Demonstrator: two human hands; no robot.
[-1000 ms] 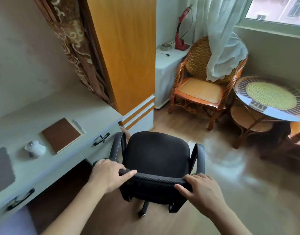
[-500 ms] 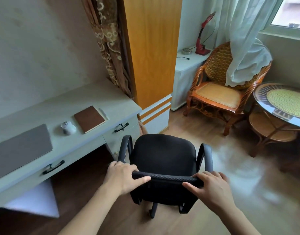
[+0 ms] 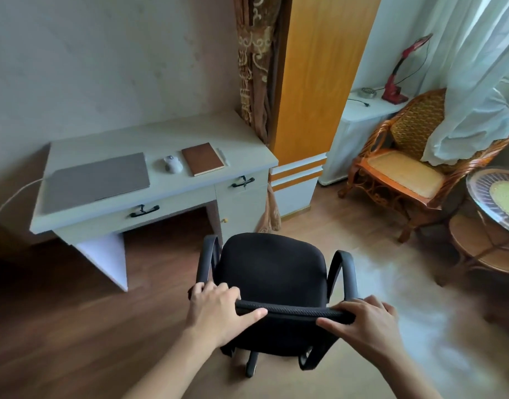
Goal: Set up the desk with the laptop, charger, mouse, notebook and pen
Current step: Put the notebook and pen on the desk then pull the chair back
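On the pale grey desk [image 3: 149,139] lie a closed grey laptop [image 3: 96,181], a white mouse [image 3: 172,164], a brown notebook [image 3: 202,159] and a pale pen [image 3: 223,156] beside the notebook's right edge. A white charger cable [image 3: 10,198] runs off the desk's left end from the laptop. A black office chair [image 3: 272,273] stands on the floor in front of the desk's right end. My left hand [image 3: 215,308] and my right hand [image 3: 365,323] both grip the top of its backrest.
A wooden wardrobe [image 3: 313,90] and a patterned curtain [image 3: 253,59] stand right of the desk. Further right are a white cabinet with a red lamp [image 3: 397,79], a wicker chair [image 3: 403,165] and a round glass table [image 3: 495,197]. Wood floor lies all around.
The chair and I have moved back and away from the desk; the whole desk with laptop and cable has come into view at the left. Both hands keep their grip on the backrest.
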